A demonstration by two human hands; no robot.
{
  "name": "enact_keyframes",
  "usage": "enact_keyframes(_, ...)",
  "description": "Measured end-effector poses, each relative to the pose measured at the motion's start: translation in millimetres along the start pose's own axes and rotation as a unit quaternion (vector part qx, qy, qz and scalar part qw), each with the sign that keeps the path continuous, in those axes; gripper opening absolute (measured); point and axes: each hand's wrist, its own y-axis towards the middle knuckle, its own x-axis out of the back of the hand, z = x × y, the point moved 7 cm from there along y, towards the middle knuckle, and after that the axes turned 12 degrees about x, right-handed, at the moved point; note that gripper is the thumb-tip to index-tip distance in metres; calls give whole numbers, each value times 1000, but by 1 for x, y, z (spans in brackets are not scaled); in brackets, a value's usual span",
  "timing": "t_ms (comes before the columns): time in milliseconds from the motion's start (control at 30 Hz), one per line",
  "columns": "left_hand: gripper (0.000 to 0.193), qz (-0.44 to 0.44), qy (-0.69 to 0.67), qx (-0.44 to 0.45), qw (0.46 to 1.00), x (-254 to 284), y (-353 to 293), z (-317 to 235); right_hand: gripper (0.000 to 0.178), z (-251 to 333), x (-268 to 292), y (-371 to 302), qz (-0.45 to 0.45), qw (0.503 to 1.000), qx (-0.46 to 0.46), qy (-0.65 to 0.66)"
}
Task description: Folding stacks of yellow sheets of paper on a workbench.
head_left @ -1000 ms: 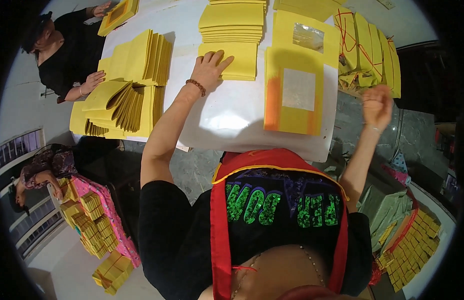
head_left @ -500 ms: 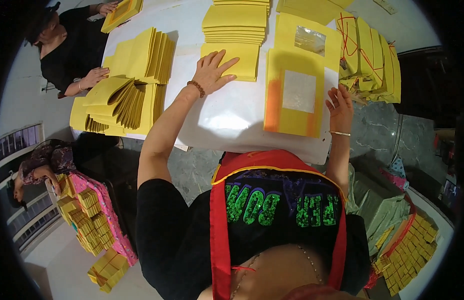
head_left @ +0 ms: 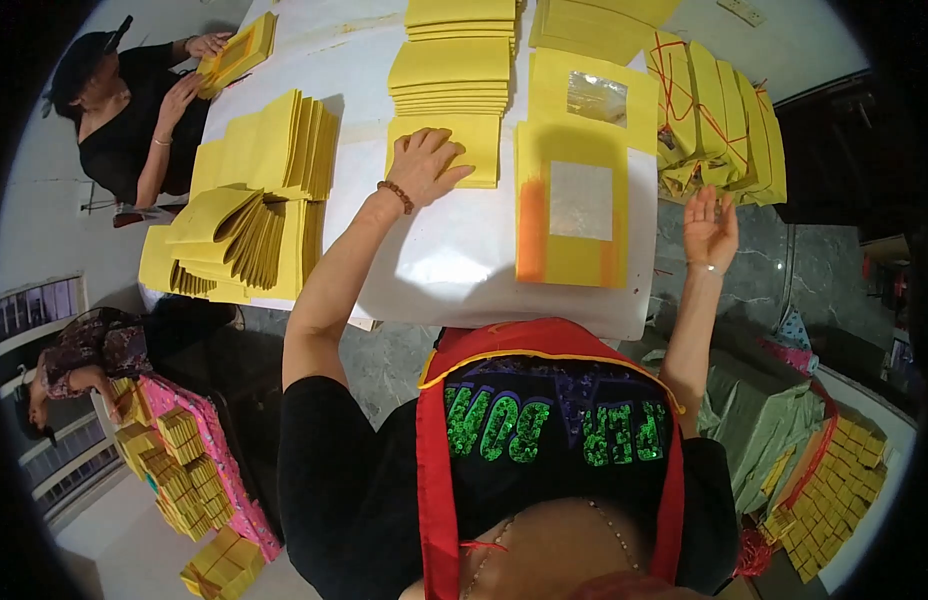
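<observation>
Head view: left hand (head_left: 429, 168) rests spread on yellow paper (head_left: 483, 138), mid white table (head_left: 434, 245); right hand (head_left: 711, 235) hangs empty, well apart, beyond its edge. Paper probably light, bendable; grip near edge. Thickness unclear.

Matt paper, that's how the yellow stack (head_left: 483, 148) looked; clear plastic glinted, glossy, in the window (head_left: 596, 98); the white table (head_left: 434, 250) shone smooth; rough green sequins (head_left: 529, 432) sparkled on the cloth shirt (head_left: 349, 470)!

Yel. paper stk (head_left: 484, 148) flat on tbl (head_left: 424, 268).
</observation>
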Motion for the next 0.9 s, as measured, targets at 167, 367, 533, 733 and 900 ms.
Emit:
enact_keyframes(167, 35, -43, 9, -2, 999, 4, 9, -10, 18, 0, -21, 40, -67, 991, 15, 113)
enact_keyframes(367, 31, -16, 4, 46, 999, 0, 24, -15, 50, -44, -178, 29, 105, 982, -77, 140)
enact_keyframes(533, 29, -26, 28, 27, 999, -10, 19, -10, 54, -16, -240, -59, 459, 886, -7, -61)
enact_keyframes(733, 25, -34, 10, 32, 999, -3, 23, -10, 46, -43, -101, -78, 548, 513, 272, -603)
enact_keyframes(900, 19, -49, 3, 29, 998, 5, 24, -16, 44, -28, -30, -70, 431, 647, 181, -602)
